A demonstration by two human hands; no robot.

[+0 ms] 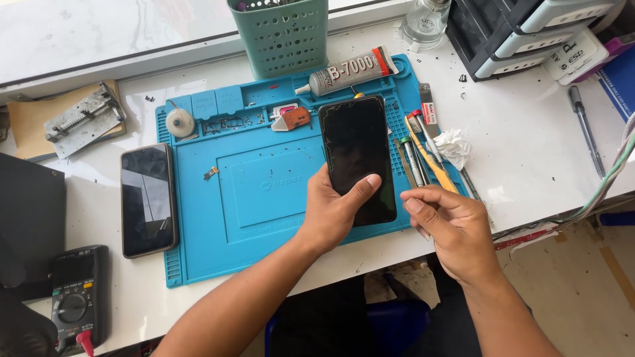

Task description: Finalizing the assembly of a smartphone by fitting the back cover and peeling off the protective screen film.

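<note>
Teal perforated basket (283, 39) holds tools; left hand (334, 211) grips black phone (357, 155), right hand (450, 221) pinched, seemingly empty.

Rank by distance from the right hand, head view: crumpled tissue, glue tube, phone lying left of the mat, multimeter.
From the right hand:
1. Crumpled tissue, just above it.
2. Glue tube, at the mat's top edge.
3. Phone, left of the mat.
4. Multimeter, bottom-left corner.
</note>
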